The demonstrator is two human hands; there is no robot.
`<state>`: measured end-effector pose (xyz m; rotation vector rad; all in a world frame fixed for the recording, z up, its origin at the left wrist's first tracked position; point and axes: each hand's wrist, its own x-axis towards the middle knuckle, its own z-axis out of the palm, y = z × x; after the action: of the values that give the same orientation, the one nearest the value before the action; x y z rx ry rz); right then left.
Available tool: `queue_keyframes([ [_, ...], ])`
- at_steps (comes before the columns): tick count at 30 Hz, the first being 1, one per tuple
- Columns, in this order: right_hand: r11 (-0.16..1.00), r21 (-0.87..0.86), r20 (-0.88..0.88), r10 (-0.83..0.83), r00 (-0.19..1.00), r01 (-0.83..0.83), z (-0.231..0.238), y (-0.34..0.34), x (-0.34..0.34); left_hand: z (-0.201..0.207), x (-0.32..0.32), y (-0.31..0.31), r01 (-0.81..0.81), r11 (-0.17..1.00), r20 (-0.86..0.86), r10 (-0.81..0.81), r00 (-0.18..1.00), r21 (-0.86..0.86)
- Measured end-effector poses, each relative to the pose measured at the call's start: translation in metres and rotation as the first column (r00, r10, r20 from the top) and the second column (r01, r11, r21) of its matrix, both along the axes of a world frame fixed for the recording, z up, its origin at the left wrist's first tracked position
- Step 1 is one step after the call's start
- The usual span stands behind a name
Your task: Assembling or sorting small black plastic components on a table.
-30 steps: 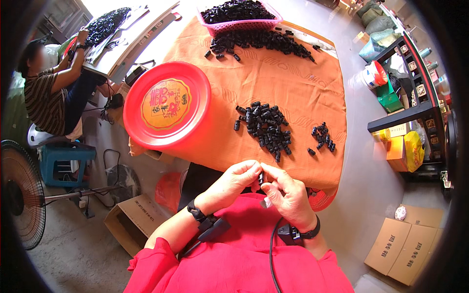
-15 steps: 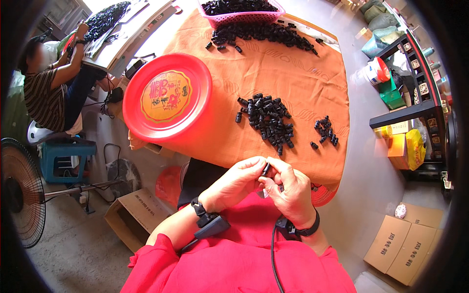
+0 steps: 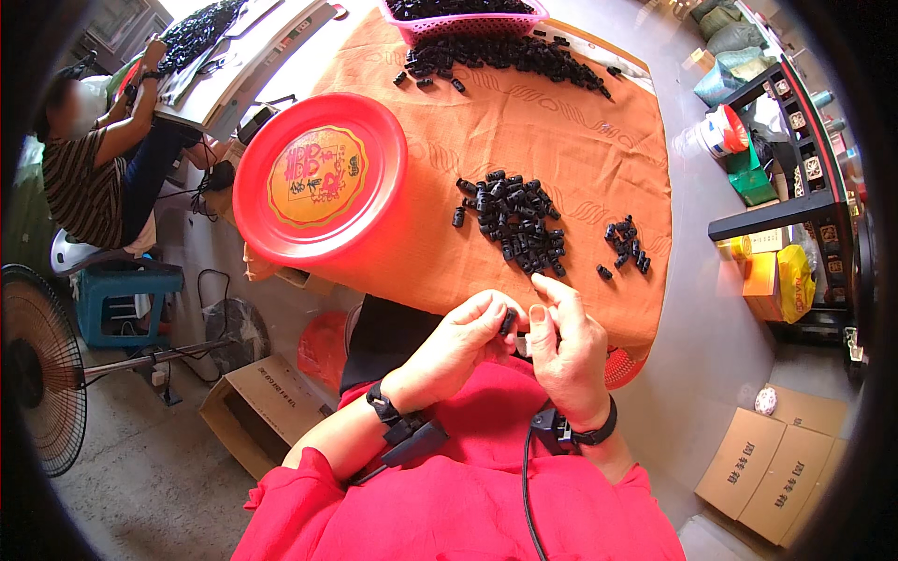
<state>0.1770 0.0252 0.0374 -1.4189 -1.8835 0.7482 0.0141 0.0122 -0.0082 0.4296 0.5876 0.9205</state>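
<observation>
My left hand (image 3: 458, 344) is closed, with a small black ribbed cylindrical part (image 3: 507, 323) pinched between thumb and fingertips above my lap. Just right of it, my right hand (image 3: 572, 360) has its thumb and index finger apart, the index stretched toward the table edge. Its other fingers are partly hidden, and a small whitish bit (image 3: 524, 344) shows beside them, too small to name. Beyond my hands, a pile of similar black parts (image 3: 514, 220) lies on the orange tablecloth (image 3: 430, 271). A smaller group of black parts (image 3: 625, 243) lies to its right.
A round red lid (image 3: 374, 187) covers the table's left side. At the far edge, more black parts (image 3: 510, 61) lie before a pink basket (image 3: 468, 30). A person (image 3: 89, 178) works at another table. A fan (image 3: 42, 369), cardboard boxes (image 3: 772, 472) and a dark rack (image 3: 776, 217) stand around.
My right hand has come away from the black part and its index finger has stretched out toward the pile. My left hand keeps the part, now tilted slightly differently.
</observation>
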Motion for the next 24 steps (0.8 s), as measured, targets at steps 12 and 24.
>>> queue_keyframes([
  [12, 0.990, 0.139, 0.207, -0.027, 0.978, -0.002, -0.0088, 0.0037, -0.0091, -0.0007, 0.0058, -0.0044, -0.062, 0.998, -0.151, 0.061, 0.987, -0.004],
  [24, 0.994, 0.107, 0.215, -0.014, 0.976, -0.009, -0.0105, 0.0031, -0.0089, -0.0045, 0.0089, -0.0070, -0.096, 0.993, -0.083, 0.090, 0.992, -0.074],
])
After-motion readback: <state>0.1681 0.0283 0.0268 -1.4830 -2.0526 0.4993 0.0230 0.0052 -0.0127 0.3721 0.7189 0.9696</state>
